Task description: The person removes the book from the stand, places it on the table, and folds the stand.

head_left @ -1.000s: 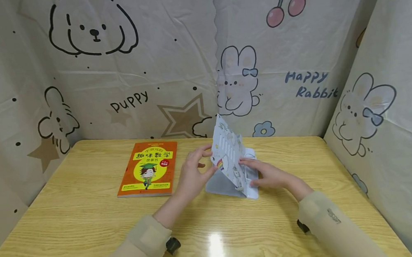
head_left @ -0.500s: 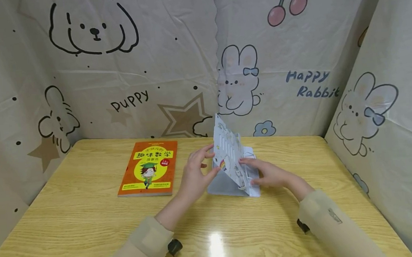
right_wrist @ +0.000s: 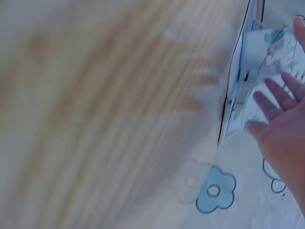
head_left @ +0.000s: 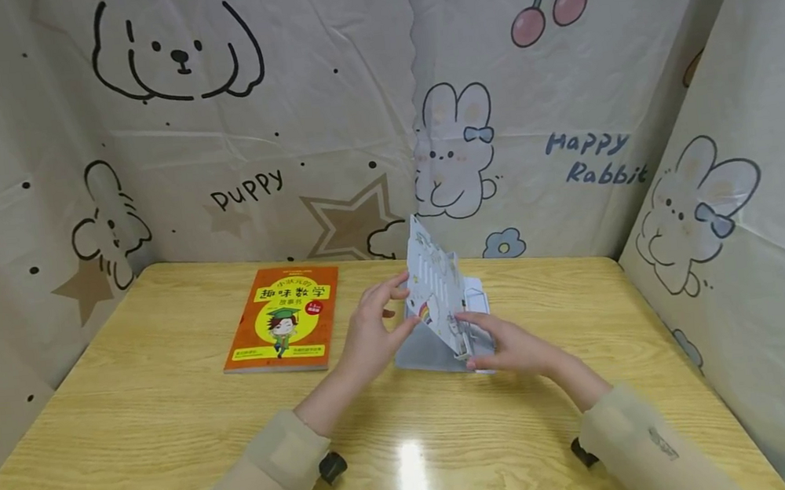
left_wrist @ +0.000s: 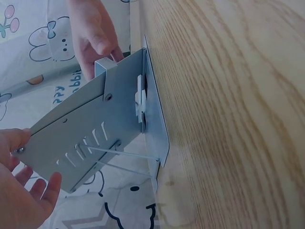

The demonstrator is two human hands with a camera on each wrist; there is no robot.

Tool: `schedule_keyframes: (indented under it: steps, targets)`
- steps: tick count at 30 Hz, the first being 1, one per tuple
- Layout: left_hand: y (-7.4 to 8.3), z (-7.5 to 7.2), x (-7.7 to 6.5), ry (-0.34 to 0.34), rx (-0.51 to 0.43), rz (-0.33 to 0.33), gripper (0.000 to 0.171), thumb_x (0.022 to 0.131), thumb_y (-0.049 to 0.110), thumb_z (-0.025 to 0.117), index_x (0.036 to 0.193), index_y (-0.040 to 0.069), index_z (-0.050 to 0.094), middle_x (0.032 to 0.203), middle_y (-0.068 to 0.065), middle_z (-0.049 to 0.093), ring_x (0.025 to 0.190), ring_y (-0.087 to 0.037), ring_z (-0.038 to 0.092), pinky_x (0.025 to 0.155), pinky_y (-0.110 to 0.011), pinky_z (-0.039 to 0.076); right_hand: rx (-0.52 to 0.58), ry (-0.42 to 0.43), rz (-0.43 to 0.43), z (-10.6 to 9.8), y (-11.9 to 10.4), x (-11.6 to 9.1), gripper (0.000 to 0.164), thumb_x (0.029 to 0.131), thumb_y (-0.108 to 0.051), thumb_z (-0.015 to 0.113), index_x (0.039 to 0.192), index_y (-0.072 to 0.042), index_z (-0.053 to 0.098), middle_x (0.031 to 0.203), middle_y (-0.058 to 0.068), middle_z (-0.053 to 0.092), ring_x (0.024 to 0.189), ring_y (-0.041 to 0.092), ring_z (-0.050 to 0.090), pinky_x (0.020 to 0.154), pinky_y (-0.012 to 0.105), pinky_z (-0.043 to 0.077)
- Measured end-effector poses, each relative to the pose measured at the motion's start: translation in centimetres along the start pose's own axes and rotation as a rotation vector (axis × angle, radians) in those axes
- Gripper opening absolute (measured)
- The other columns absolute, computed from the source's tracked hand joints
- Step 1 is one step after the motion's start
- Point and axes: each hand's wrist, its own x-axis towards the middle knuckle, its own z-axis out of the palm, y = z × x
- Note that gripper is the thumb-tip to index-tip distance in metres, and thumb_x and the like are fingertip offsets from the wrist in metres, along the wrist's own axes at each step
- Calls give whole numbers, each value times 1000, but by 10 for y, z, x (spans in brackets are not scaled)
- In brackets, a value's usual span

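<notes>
A white metal book stand (head_left: 432, 284) with cartoon prints and slots is unfolded on the table, its panel tilted above a flat base (head_left: 427, 352). My left hand (head_left: 372, 326) grips the panel's left edge, thumb toward the near side and fingers farther back. In the left wrist view, the plain underside of the panel (left_wrist: 90, 138) shows, with thin wire struts (left_wrist: 126, 157) reaching to the base. At the lower right of the stand is my right hand (head_left: 515, 343), fingers extended and spread, fingertips right at the bottom lip (left_wrist: 106, 67).
An orange book (head_left: 282, 319) lies flat on the wooden table (head_left: 168, 424), left of the stand. A printed curtain (head_left: 323, 110) hangs behind the table and along both sides. Light glares on the near tabletop.
My right hand has slid slightly toward me along the stand's lower right side. The left hand keeps its grip, and the stand has shifted only slightly.
</notes>
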Motion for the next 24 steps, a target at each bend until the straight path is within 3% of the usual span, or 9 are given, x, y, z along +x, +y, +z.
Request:
schedule_keyframes:
  steps: [10, 13, 20, 24]
  targets:
    - [1, -1, 0, -11, 37, -15, 56, 77, 18, 69, 128, 17, 46, 117, 6, 56, 107, -9, 47, 82, -29, 47, -35, 95, 88, 11, -13, 2, 77, 74, -46, 66, 138, -20, 32, 140, 9, 35, 128, 30, 32, 102, 48, 29]
    - [1, 0, -1, -10, 30, -17, 55, 77, 19, 69, 127, 17, 47, 123, 6, 53, 110, -11, 46, 85, -31, 47, -40, 99, 78, 10, -13, 2, 76, 75, -47, 65, 138, -18, 33, 140, 10, 35, 128, 30, 32, 101, 48, 30]
    - [4, 3, -3, -3, 27, -9, 31, 77, 18, 69, 105, 12, 56, 133, 8, 45, 118, -12, 41, 97, -33, 39, -28, 80, 61, 7, -8, 0, 75, 74, -49, 64, 137, -21, 33, 139, 7, 36, 127, 27, 34, 101, 47, 31]
    - [8, 5, -4, -1, 42, -17, 36, 77, 18, 69, 110, 13, 55, 132, 9, 46, 118, -11, 41, 99, -32, 37, -32, 70, 44, 6, -3, -1, 75, 74, -50, 64, 137, -23, 33, 139, 7, 37, 127, 28, 34, 100, 46, 33]
